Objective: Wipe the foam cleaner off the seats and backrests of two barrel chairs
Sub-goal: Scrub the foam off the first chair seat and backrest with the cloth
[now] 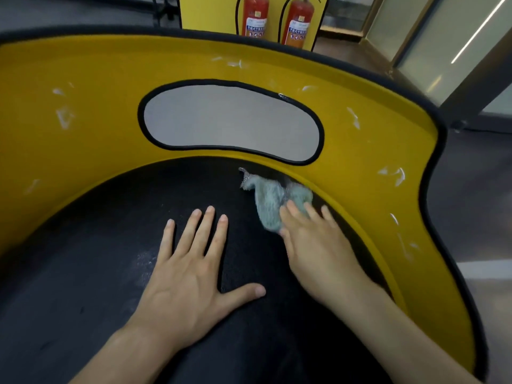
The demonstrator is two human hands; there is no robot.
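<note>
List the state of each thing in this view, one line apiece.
seat: black, with faint foam residue near its middle.
backrest: yellow, white foam streaks not yet wiped off.
cloth: crumpled, on the seat by the backrest.
left hand: flat on the seat, fingers spread.
right hand: blurred, straight fingers pressing the cloth.
fire extinguishers: upright behind the backrest.

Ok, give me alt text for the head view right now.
The right hand presses a grey-green cloth onto the black seat beside the yellow backrest, which carries white foam streaks; the left hand lies flat on the seat.
</note>
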